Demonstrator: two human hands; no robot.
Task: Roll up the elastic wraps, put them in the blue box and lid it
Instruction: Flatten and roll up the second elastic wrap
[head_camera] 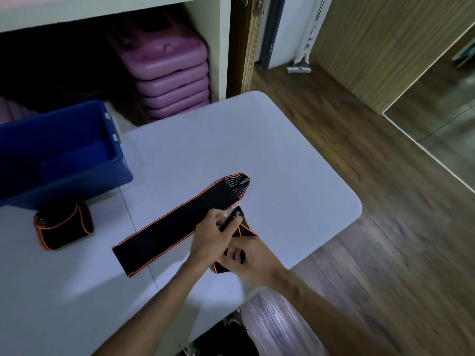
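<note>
Two hands work one wrap near the counter's (282, 155) right front edge. Left hand (210, 237) & right hand (250, 260) both have a clenched grip on the part-rolled end (241, 227) of a black elastic wrap (164, 232) w/ thin orange edging; rest of it lies flat as a long band, diagonal across the smooth white counter, its far end rounded w/ pale ribbed stripes. 2nd wrap (63, 224), already a chunky roll, same black fabric & orange trim, sits just in front of the blue box (77, 160). Box is glossy plastic, rectangular, open on top, at counter's left rear. Pink moulded plastic cases (169, 80) stacked on a shelf behind.
</note>
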